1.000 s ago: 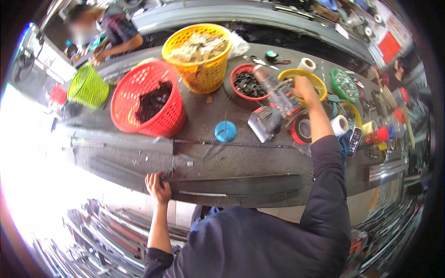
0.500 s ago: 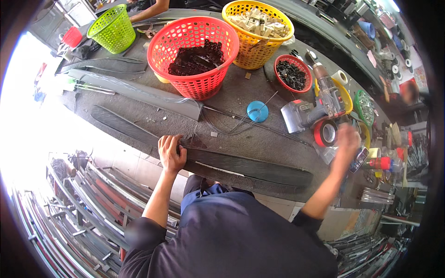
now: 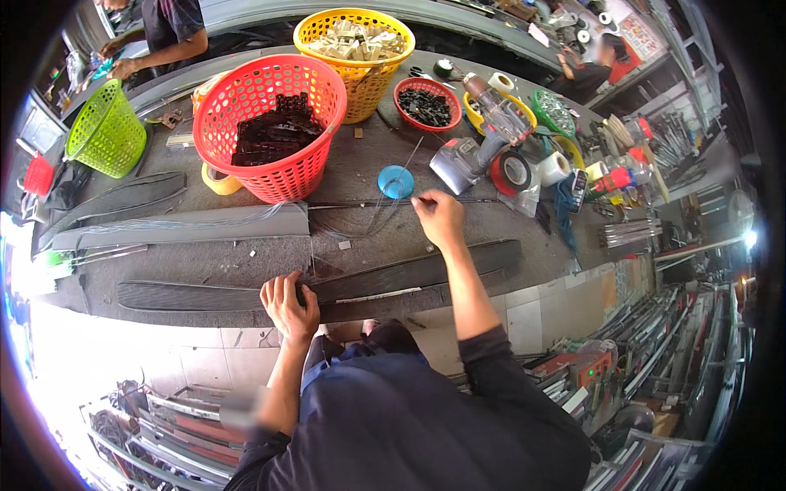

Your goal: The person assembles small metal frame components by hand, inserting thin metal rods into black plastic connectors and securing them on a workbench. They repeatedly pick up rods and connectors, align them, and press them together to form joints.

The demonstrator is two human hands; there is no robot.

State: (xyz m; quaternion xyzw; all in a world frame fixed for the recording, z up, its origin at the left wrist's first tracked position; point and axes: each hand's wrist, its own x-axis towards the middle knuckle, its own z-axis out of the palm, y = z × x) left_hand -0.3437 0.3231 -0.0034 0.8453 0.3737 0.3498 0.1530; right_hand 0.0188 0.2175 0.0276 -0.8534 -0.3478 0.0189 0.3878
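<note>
A long, dark, finely ridged strip [image 3: 385, 277], like folded mesh, lies along the near side of the work table. My left hand [image 3: 291, 307] presses on it near its middle, fingers curled over its edge. Over the table, my right hand [image 3: 440, 219] has thumb and fingertips pinched together; whatever is between them is too small to make out. Just beyond its fingertips sits a small round blue dish [image 3: 395, 182], with thin wires and a slender rod by it. A grey channel piece [image 3: 188, 227] lies further left, with loose strands along its top.
A red basket [image 3: 270, 176] of dark parts and a yellow basket [image 3: 360, 86] of pale blocks stand behind. To the right are a cordless drill [image 3: 491, 135], black tape [image 3: 514, 170] and a small red basket [image 3: 427, 123]. A green basket [image 3: 106, 135] stands left; another person's arm [image 3: 168, 56] is beyond.
My right hand has come left from the tape and bottles to beside the blue dish, its fingers now pinched. My left hand stays on the dark strip. The whole view has turned.
</note>
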